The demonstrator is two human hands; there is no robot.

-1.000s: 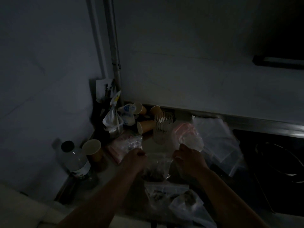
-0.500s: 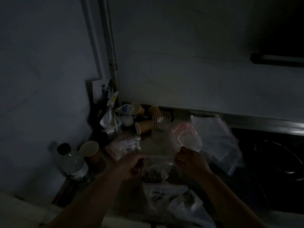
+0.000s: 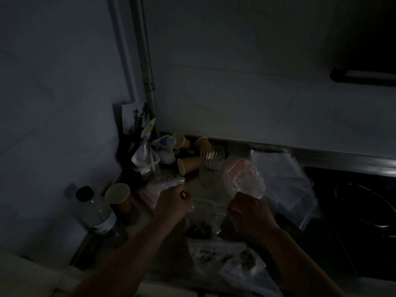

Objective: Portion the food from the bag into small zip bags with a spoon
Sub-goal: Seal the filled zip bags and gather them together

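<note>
Dim, narrow kitchen counter [image 3: 194, 185] along the wall. Lying directly on it: clear plastic bottle with black cap [image 3: 97, 213], upright tan paper cup [image 3: 120, 195], ribbed clear glass tumbler [image 3: 211, 166], loose clear zip bags [image 3: 285, 181], small filled clear bags [image 3: 216, 251].

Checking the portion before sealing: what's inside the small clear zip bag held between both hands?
A dark clump of food sits at the bottom of the small clear zip bag, which the left hand and right hand pinch at its top. The dim light hides what the food is.
</note>
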